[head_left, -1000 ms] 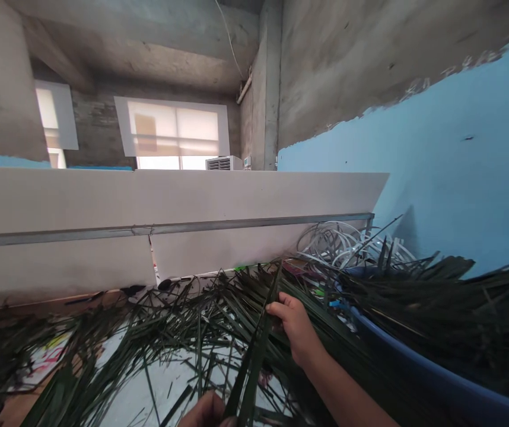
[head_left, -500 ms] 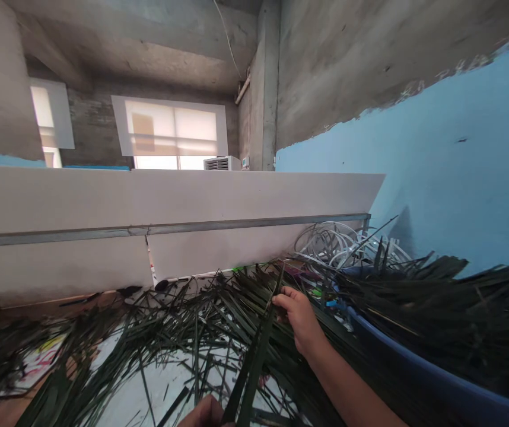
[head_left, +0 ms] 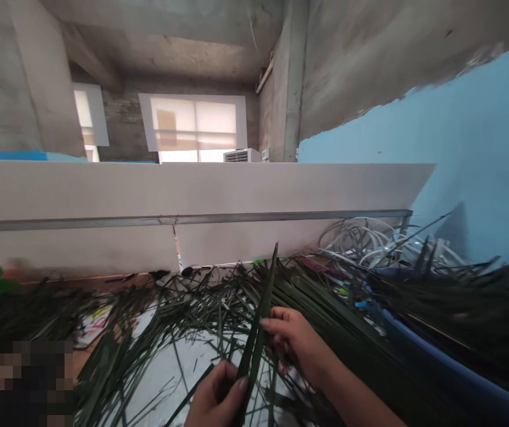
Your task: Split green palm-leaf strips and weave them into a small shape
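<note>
The left hand [head_left: 216, 394] is nearest, at the bottom edge of the view, curled closed around the lower part of a long, narrow green palm leaf [head_left: 257, 332] that stands nearly upright, its tip pointing up. The right hand [head_left: 292, 344] is just beside it, partly open, with its fingers [head_left: 272, 325] at the leaf's right side; whether they grip the leaf or only touch it is hard to tell from this angle.

Beneath both hands, a heap of cut palm leaves [head_left: 325, 302] spreads across a white sheet [head_left: 161, 367] on a wooden table [head_left: 88, 362]. A pixelated patch covers the table's near left corner. Towards the right edge, the rim of a blue tub [head_left: 436, 350] runs under more leaves. Further off, a tangle of white plastic strips [head_left: 365, 240] lies before a white panel [head_left: 192, 190] crossed by a metal rail [head_left: 281, 216].
</note>
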The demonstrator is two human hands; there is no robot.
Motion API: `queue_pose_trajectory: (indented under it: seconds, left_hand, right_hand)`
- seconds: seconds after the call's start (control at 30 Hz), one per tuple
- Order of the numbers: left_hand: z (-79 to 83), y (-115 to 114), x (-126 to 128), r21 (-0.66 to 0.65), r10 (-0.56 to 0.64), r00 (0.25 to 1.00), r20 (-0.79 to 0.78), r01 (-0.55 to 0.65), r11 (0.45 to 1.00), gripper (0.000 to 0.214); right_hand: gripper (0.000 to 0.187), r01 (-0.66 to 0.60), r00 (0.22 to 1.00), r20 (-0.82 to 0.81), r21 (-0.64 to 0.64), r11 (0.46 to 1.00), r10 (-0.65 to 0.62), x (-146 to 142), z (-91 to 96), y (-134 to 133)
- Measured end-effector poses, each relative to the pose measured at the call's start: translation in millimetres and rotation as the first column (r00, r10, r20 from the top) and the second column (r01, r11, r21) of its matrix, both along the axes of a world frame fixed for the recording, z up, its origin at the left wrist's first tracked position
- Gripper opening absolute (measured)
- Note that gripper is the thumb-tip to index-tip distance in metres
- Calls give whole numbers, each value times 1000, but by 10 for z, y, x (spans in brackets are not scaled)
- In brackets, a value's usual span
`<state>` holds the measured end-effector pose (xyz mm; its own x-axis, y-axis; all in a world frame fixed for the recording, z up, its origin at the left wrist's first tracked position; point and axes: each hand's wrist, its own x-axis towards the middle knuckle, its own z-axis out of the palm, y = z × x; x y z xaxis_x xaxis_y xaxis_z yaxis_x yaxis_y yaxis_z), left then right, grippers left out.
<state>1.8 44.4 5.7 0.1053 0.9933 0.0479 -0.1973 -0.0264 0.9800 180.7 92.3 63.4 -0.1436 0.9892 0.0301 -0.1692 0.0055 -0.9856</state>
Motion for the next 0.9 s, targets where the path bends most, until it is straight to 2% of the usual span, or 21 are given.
queue_pose_trajectory:
  seconds: [0.07, 0.13, 0.33, 0.53, 0.67, 0.9]
  left_hand:
    - [12, 16, -34, 4, 19, 1000, 4, -19, 1000, 53]
    - [46, 13, -58, -20, -1, 1000, 20, 1, 1000, 51]
    - [165, -41, -66, -51, -64, 998, 17, 65, 997, 42]
    - [152, -42, -56, -48, 1, 999, 43, 1, 999, 35]
    - [179, -51, -36, -55, 49, 996, 78, -45, 998, 40]
    - [206, -65, -6, -78, 47, 990, 133, -36, 996, 39]
  right_hand:
    - [26, -127, 991, 50, 0, 992, 127, -133, -91, -74]
    - [26, -173, 983, 69, 19, 985, 171, -197, -154, -115]
    - [27, -68, 996, 49, 8, 998, 68, -149, -140, -116]
    - [25, -188, 973, 139, -9, 982, 187, -259, -108, -230]
    - [21, -200, 972, 120, -37, 979, 203, -318, -114, -269]
    - [20, -224, 971, 83, -1, 975, 223, -308, -91, -282]
